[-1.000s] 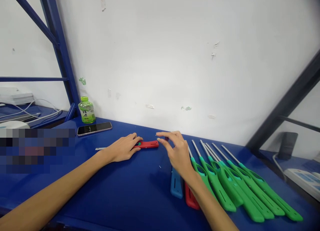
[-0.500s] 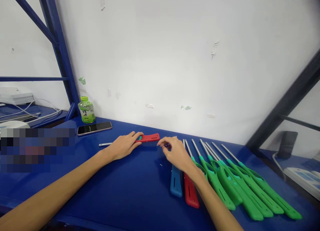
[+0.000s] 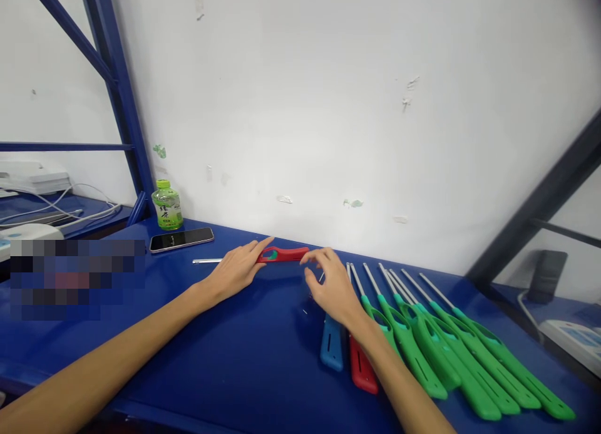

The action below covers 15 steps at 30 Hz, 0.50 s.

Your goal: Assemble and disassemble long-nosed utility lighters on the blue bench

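A red lighter (image 3: 292,254) with a metal tube lies crosswise near the back of the blue table. My left hand (image 3: 237,268) grips it around the front of its handle, the tube sticking out to the left. My right hand (image 3: 331,287) is at the handle's right end, thumb and fingers apart in a curve, nothing visible between them. Below my right hand lies a blue lighter (image 3: 332,343), partly hidden. Beside it a second red lighter (image 3: 362,368) is partly covered by my right forearm. Several green lighters (image 3: 469,359) lie side by side to the right.
A phone (image 3: 182,240) and a green-capped bottle (image 3: 168,205) stand at the back left. Blue frame posts (image 3: 124,89) rise at the left, a dark one at the right. A white wall (image 3: 291,108) borders the table's back edge. Cables and power strips lie beyond both sides.
The red lighter has turned, so its trigger opening now shows. My right hand's fingers have opened wider beside the handle's end. The view has shifted slightly.
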Each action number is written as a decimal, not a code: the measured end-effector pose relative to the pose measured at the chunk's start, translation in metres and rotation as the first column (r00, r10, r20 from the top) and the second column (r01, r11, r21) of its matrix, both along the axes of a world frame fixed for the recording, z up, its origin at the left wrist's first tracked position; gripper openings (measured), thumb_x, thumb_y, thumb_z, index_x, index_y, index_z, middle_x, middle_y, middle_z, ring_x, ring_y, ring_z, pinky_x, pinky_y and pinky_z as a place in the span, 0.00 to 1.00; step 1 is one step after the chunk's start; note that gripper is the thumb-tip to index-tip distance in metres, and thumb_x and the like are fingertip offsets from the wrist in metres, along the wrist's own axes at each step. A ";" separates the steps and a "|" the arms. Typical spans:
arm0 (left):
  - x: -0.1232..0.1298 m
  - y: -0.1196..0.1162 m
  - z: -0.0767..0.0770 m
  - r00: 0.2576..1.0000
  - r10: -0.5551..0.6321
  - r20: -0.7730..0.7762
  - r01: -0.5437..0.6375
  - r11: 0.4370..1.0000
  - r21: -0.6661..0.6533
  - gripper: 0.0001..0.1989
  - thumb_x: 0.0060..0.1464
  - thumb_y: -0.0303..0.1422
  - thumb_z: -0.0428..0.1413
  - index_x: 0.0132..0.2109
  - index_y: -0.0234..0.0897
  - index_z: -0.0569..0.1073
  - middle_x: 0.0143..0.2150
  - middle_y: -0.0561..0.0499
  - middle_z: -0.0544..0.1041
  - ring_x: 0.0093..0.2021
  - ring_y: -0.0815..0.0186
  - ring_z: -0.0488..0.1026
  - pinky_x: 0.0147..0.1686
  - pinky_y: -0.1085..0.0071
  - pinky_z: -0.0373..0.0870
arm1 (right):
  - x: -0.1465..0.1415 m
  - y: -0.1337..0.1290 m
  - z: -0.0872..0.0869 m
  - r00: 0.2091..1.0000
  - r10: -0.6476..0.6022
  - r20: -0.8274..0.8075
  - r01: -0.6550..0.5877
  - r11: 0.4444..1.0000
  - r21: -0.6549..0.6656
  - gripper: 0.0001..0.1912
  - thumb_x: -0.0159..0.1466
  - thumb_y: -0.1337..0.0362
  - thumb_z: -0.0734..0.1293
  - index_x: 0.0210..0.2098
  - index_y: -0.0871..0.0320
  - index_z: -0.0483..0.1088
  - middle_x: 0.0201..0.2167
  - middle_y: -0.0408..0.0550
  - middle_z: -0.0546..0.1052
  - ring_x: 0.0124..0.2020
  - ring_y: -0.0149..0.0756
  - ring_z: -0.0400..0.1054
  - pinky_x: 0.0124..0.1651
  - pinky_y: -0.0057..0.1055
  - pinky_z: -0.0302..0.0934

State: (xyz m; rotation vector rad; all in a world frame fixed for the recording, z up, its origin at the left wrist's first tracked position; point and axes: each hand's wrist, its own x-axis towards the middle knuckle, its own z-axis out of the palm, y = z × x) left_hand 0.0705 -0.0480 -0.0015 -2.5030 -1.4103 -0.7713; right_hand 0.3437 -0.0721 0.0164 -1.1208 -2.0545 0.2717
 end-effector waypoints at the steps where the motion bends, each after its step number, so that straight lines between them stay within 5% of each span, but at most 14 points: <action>1: 0.000 0.000 0.000 1.000 -0.023 0.003 0.022 0.999 0.032 0.21 0.73 0.38 0.58 0.68 0.37 0.70 0.54 0.44 0.80 0.47 0.58 0.81 0.47 0.56 0.82 | 0.001 0.000 0.001 0.999 -0.032 -0.041 0.032 0.999 0.014 0.12 0.71 0.66 0.65 0.53 0.53 0.75 0.53 0.54 0.75 0.58 0.49 0.70 0.63 0.48 0.65; 4: 0.000 -0.002 0.000 0.995 -0.103 -0.007 0.103 0.986 0.131 0.21 0.74 0.39 0.57 0.68 0.37 0.70 0.50 0.46 0.81 0.45 0.60 0.81 0.48 0.57 0.80 | 0.002 0.001 0.003 0.991 -0.066 -0.113 0.067 0.998 0.000 0.22 0.72 0.55 0.68 0.63 0.52 0.71 0.62 0.58 0.70 0.66 0.54 0.65 0.69 0.53 0.60; 6: 0.001 -0.004 0.001 0.989 -0.143 -0.025 0.145 0.972 0.186 0.20 0.75 0.39 0.56 0.67 0.37 0.71 0.47 0.48 0.82 0.43 0.60 0.81 0.47 0.57 0.80 | 0.002 0.000 0.005 0.992 -0.039 -0.124 0.033 0.998 -0.049 0.22 0.70 0.52 0.70 0.60 0.51 0.74 0.62 0.56 0.72 0.65 0.54 0.67 0.68 0.51 0.61; 9: 0.003 -0.006 0.003 0.988 -0.145 -0.058 0.155 0.958 0.243 0.17 0.75 0.40 0.56 0.63 0.36 0.74 0.49 0.47 0.81 0.45 0.59 0.80 0.48 0.57 0.79 | 0.003 -0.001 0.011 0.992 0.037 -0.119 -0.058 0.981 -0.183 0.14 0.68 0.49 0.72 0.45 0.52 0.81 0.44 0.49 0.82 0.44 0.46 0.79 0.51 0.40 0.71; 11: 0.006 -0.007 0.005 0.990 -0.112 -0.087 0.131 0.958 0.254 0.15 0.74 0.40 0.58 0.59 0.35 0.76 0.49 0.46 0.81 0.47 0.59 0.80 0.49 0.56 0.79 | 0.004 -0.003 0.018 0.989 0.075 -0.130 -0.109 0.954 -0.279 0.17 0.69 0.47 0.72 0.39 0.53 0.82 0.31 0.44 0.82 0.27 0.37 0.75 0.35 0.32 0.69; 15: 0.015 -0.009 0.009 0.983 -0.043 -0.177 0.078 0.978 0.195 0.13 0.72 0.41 0.60 0.52 0.34 0.77 0.45 0.48 0.80 0.45 0.60 0.80 0.47 0.57 0.80 | 0.010 -0.004 0.029 0.981 0.099 -0.169 -0.159 0.907 -0.390 0.23 0.70 0.44 0.69 0.34 0.57 0.82 0.27 0.46 0.83 0.19 0.31 0.68 0.24 0.27 0.59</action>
